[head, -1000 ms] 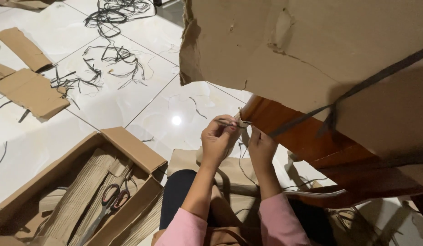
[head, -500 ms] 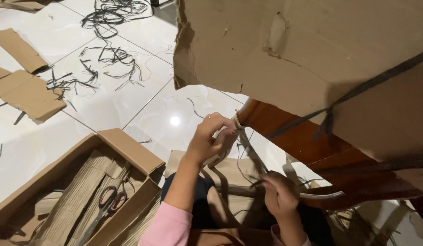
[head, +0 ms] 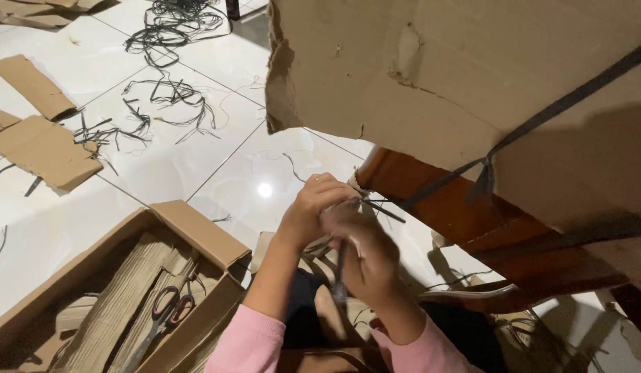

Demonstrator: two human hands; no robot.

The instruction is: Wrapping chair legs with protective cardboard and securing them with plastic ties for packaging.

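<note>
A thin dark strap (head: 375,207) runs from the corner of a reddish-brown wooden furniture frame (head: 465,214) wrapped in torn brown cardboard (head: 472,76), down between both hands. The left hand (head: 313,207) is raised at that corner, fingers pinched on the strap's end. The right hand (head: 365,252), just below and touching it, is closed around the hanging strap. An open cardboard box (head: 196,235) holding red-handled scissors (head: 165,311) sits on the white tiled floor (head: 196,159).
</note>
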